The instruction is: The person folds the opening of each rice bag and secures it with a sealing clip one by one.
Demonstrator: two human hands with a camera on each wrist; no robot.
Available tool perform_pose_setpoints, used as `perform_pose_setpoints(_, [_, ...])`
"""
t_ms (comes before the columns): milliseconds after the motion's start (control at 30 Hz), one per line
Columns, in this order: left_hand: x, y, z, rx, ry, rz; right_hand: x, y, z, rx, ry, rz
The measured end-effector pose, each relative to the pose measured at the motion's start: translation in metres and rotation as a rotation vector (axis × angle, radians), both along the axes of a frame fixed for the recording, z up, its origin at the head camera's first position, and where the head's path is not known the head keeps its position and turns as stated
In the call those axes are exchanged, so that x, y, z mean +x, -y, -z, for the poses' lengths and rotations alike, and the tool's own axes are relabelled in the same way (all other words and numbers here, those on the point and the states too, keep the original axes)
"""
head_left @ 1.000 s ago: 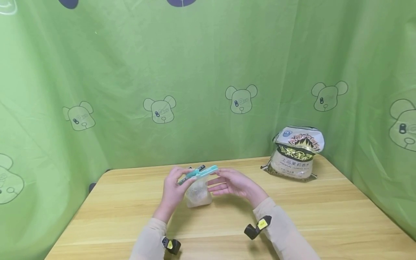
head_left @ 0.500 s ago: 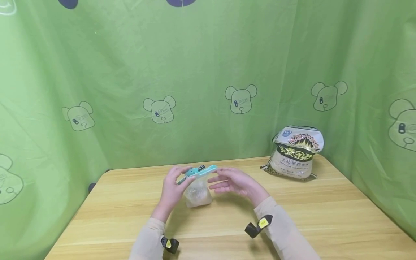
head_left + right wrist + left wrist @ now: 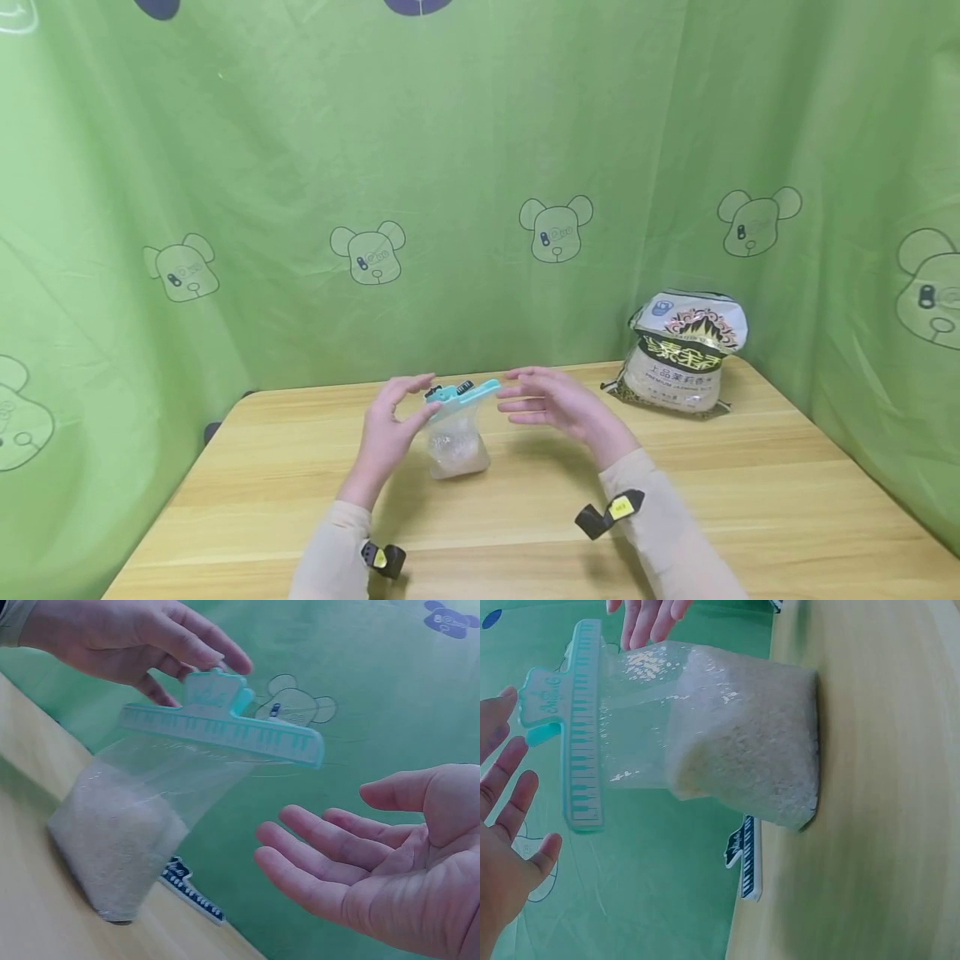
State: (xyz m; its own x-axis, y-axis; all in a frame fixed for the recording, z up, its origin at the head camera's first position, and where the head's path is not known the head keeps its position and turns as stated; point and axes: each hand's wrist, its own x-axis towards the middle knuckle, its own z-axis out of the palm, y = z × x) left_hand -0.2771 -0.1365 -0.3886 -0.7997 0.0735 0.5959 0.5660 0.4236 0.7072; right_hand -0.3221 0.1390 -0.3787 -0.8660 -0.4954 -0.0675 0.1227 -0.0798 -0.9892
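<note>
A clear bag [image 3: 457, 454] of pale grains, topped by a turquoise clip [image 3: 467, 402], stands on the wooden surface [image 3: 787, 500] toward its far edge, a black clip [image 3: 751, 859] lying behind it. The left hand [image 3: 386, 435], fingers spread beside the turquoise clip, and the right hand [image 3: 561, 406], fingers loosely extended, grip nothing. Steadiness is probably best served by both hands parting slowly, so that no fingertip catches the clip and tips the bag.

I've got a bright, even head view, soft shadows on the surface [image 3: 487, 525] toward its near edge, glare flecking the clear bag [image 3: 735, 727]; both wrist feeds come dimmer, bluer, and the rice sack [image 3: 678, 358] at the far right corner shows blurry small print.
</note>
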Motion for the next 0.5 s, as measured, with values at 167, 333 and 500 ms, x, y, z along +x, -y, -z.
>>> perform_pose_setpoints(167, [0.0, 0.004, -0.004, 0.012, -0.01, -0.008, 0.001, -0.008, -0.009, -0.016, -0.012, 0.028])
perform_pose_setpoints(333, [0.002, 0.005, -0.008, 0.039, -0.03, -0.009, 0.003, -0.02, -0.016, -0.035, -0.043, 0.059])
perform_pose_setpoints(500, [0.004, 0.003, -0.011, 0.055, -0.037, -0.015, 0.003, -0.033, -0.019, -0.058, -0.069, 0.092])
